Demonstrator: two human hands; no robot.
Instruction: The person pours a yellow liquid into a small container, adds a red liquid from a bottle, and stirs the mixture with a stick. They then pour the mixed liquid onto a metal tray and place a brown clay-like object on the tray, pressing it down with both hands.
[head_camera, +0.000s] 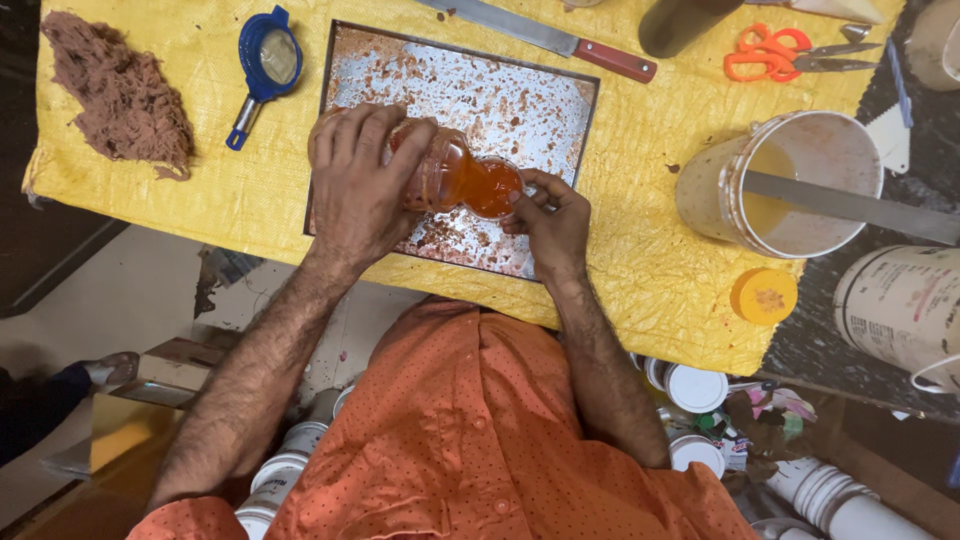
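Note:
My left hand (360, 180) grips a clear jar (448, 178) of orange-red liquid, held on its side over a stained metal tray (500, 100). At the jar's mouth, my right hand (550, 220) presses its fingers against the opening. The tray lies on a yellow woven cloth (650, 260) and is spotted with brown-red residue. An orange lid (764, 296) rests on the cloth to the right, apart from both hands.
A white bucket (780, 180) with yellowish liquid and a flat metal blade stands right. A long knife (545, 38), orange scissors (775, 52), a blue strainer (265, 62) and a brown fibre clump (120, 95) lie around. Several white-lidded containers (695, 388) sit below the table edge.

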